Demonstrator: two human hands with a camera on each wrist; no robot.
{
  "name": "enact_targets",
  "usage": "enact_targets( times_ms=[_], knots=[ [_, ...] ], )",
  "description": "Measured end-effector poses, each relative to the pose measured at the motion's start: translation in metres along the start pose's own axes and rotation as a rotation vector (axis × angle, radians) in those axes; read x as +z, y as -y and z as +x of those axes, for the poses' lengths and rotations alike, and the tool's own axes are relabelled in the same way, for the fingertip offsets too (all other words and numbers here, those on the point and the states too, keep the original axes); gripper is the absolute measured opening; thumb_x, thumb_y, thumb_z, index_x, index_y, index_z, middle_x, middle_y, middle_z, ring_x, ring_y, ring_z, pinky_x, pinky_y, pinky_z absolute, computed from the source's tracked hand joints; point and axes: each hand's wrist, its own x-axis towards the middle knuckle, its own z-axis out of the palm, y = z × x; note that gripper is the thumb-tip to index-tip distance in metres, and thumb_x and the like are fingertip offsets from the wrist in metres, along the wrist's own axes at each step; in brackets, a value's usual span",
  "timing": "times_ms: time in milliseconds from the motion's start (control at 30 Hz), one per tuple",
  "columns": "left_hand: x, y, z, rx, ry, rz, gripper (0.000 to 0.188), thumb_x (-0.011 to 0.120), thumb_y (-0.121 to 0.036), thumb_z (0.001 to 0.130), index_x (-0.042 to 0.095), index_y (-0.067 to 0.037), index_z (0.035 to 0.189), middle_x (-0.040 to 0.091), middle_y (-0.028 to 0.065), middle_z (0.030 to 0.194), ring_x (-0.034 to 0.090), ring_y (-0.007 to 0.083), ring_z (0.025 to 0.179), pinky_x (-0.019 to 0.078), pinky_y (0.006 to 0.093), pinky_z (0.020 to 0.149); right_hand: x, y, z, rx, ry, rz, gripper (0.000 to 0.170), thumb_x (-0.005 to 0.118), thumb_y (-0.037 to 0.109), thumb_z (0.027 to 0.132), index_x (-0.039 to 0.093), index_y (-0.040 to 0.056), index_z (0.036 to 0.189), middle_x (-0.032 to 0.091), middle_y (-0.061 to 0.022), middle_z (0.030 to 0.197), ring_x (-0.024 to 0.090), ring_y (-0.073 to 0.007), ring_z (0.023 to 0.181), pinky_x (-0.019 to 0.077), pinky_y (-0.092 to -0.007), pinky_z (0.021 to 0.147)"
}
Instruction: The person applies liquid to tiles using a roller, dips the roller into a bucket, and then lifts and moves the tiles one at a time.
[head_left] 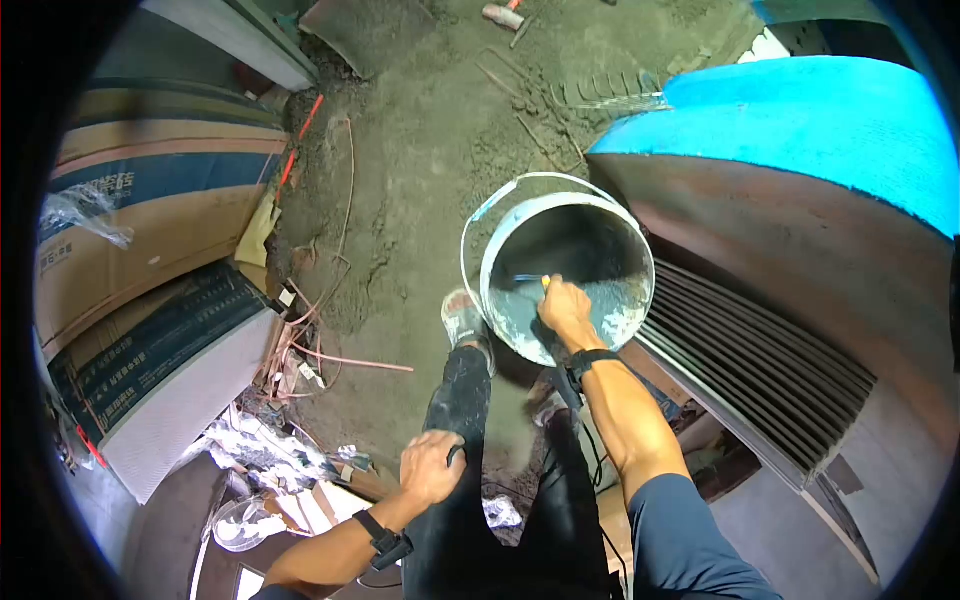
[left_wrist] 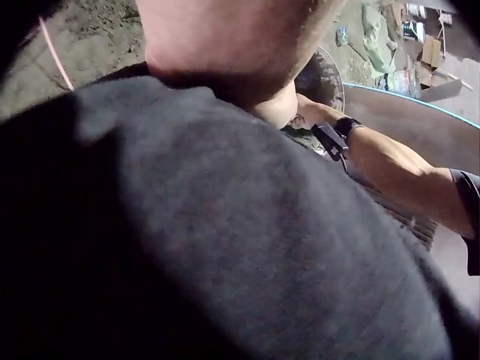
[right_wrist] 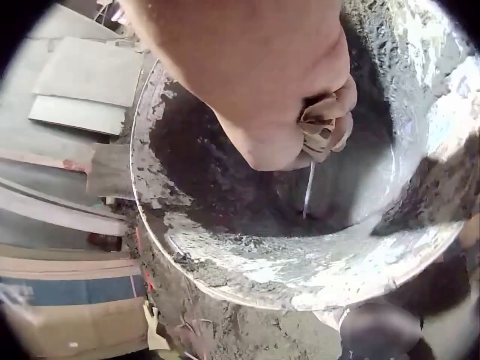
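Observation:
In the head view a white bucket [head_left: 648,262], crusted with grey material, stands with its wire handle swung to one side. My right hand [head_left: 568,312] is inside its mouth, fingers curled round a small tool's yellow handle [head_left: 546,284]. The right wrist view shows that hand [right_wrist: 300,112] gripping the tool, with a thin metal shaft [right_wrist: 309,191] pointing down into the bucket [right_wrist: 285,285]. My left hand [head_left: 432,467] rests on the dark trouser leg [head_left: 462,400] by the knee; in the left wrist view, cloth hides its fingers.
Stacked cardboard boxes [head_left: 160,210] line the left side, near copper-coloured pipes [head_left: 350,360]. At right stand a blue-topped curved panel [head_left: 800,110] and a ribbed stack [head_left: 760,350]. A rake [head_left: 625,100] and a hammer [head_left: 502,16] lie on the muddy floor [head_left: 400,180].

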Motion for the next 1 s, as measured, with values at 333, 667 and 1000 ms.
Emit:
enact_targets(
  times_ms=[333, 667, 1000],
  knots=[
    [-0.010, -0.003, 0.007, 0.065, 0.018, 0.020, 0.020, 0.064, -0.021, 0.080, 0.067, -0.009, 0.096, 0.068, 0.0114, 0.100, 0.061, 0.0312, 0.102, 0.0464, 0.0436, 0.089, -0.023, -0.017, -0.045, 0.046, 0.092, -0.012, 0.037, 0.064, 0.025, 0.081, 0.061, 0.0004, 0.109, 0.069, -0.0242, 0.098, 0.067, -0.0403, 0.095, 0.0521, -0.0488, 0.084],
    [-0.022, 0.013, 0.010, 0.017, 0.024, -0.071, 0.020, 0.063, -0.018, 0.080, 0.068, -0.008, 0.097, 0.068, 0.0114, 0.102, 0.061, 0.0327, 0.103, 0.0463, 0.0442, 0.090, 0.004, 0.021, -0.008, 0.045, -0.072, 0.014, 0.035, 0.058, 0.021, 0.086, 0.057, -0.0038, 0.110, 0.069, -0.0253, 0.089, 0.069, -0.0402, 0.085, 0.0534, -0.0487, 0.077],
    [0.004, -0.002, -0.008, 0.002, 0.105, 0.046, 0.026, 0.059, -0.025, 0.083, 0.067, -0.007, 0.100, 0.067, 0.0142, 0.107, 0.060, 0.0339, 0.107, 0.0446, 0.0446, 0.095, -0.057, -0.003, -0.123, -0.005, -0.071, 0.086, 0.033, 0.058, 0.019, 0.082, 0.056, -0.0002, 0.109, 0.068, -0.0259, 0.082, 0.067, -0.0438, 0.077, 0.0523, -0.0540, 0.071]
  ],
)
